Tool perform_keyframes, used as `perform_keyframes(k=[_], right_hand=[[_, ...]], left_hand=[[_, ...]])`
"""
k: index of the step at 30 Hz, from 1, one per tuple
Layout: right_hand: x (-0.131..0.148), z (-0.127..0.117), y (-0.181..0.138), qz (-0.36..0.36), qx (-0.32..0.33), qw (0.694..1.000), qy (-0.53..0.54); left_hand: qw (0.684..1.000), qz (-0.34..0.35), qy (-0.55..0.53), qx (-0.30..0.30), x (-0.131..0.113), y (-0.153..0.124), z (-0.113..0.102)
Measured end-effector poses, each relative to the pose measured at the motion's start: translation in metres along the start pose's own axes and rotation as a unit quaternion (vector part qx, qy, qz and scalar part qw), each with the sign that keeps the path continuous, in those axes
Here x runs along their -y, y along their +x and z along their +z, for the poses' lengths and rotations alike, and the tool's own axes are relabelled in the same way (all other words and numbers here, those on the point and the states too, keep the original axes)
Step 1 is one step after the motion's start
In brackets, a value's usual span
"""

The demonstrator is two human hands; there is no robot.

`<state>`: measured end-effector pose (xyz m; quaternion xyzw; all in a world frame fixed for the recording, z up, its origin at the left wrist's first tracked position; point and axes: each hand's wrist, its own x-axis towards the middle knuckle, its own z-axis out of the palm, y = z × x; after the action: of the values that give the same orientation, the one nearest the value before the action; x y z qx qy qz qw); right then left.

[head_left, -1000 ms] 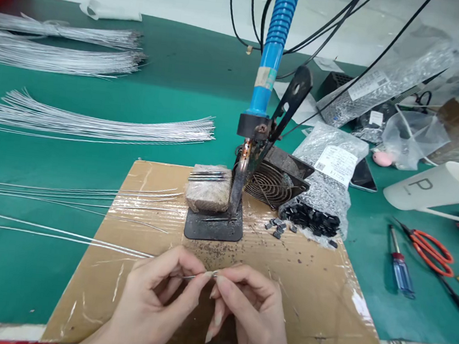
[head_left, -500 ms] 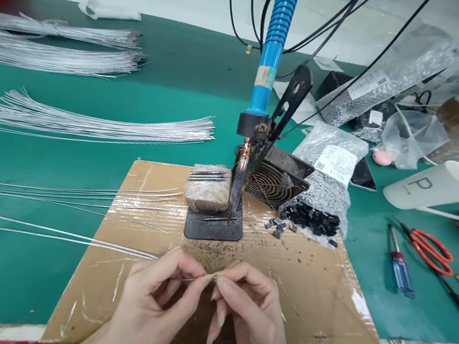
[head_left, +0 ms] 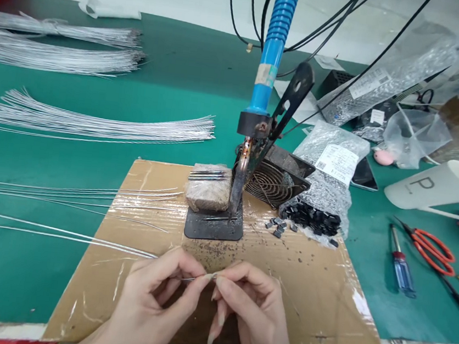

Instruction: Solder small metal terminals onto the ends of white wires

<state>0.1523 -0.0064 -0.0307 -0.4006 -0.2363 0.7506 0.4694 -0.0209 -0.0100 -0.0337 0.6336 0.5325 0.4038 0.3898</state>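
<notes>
My left hand (head_left: 157, 296) and my right hand (head_left: 251, 307) meet at the near edge of a taped cardboard sheet (head_left: 323, 293). Both pinch the end of a thin silver wire (head_left: 81, 235) that runs off to the left over the green table. The fingertips touch each other at the wire's tip; what sits on the tip is too small to make out. Just beyond them stands a blue-handled soldering iron (head_left: 271, 61), held upright in a black stand (head_left: 214, 226) beside a brown block (head_left: 207, 191).
Bundles of silver wires (head_left: 94, 121) lie across the left of the table. A fan (head_left: 272, 179), a bag of small black parts (head_left: 316, 215), a screwdriver (head_left: 401, 269), orange scissors (head_left: 430, 250) and a white cup (head_left: 439, 187) sit at the right.
My fingers shifted very slightly on the wire's tip; the hands stay in the same place.
</notes>
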Motion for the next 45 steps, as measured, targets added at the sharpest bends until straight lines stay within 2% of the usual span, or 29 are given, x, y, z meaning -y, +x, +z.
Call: perform_keyframes(k=[9,16,22,29,36,39,42,45], right_hand=[[-0.004,0.004,-0.002,0.000,-0.015,1.000,0.011],[-0.009,0.014,-0.003,-0.012,-0.043,0.998,0.051],[-0.017,0.022,-0.004,-0.031,-0.062,0.993,0.100],[-0.024,0.029,-0.004,-0.038,-0.085,0.987,0.133],[-0.026,0.031,-0.004,-0.051,-0.090,0.986,0.129],[-0.022,0.027,-0.003,-0.044,-0.086,0.989,0.111],[-0.013,0.013,-0.011,-0.058,-0.085,0.991,0.080],[-0.004,-0.014,-0.031,-0.066,-0.015,0.998,-0.009]], left_hand=[[1.000,-0.008,-0.025,-0.015,-0.003,0.004,0.002],[0.999,-0.009,-0.029,-0.017,-0.006,0.001,0.001],[0.998,-0.022,-0.034,-0.042,-0.003,-0.002,0.004],[0.998,0.006,-0.056,-0.036,-0.006,0.001,0.005],[0.996,-0.005,-0.087,-0.036,-0.008,0.002,0.005],[0.995,-0.021,-0.089,-0.051,-0.010,0.003,0.006],[0.995,-0.039,-0.045,-0.083,-0.014,0.004,0.002],[0.996,0.000,0.039,-0.076,-0.017,0.006,-0.014]])
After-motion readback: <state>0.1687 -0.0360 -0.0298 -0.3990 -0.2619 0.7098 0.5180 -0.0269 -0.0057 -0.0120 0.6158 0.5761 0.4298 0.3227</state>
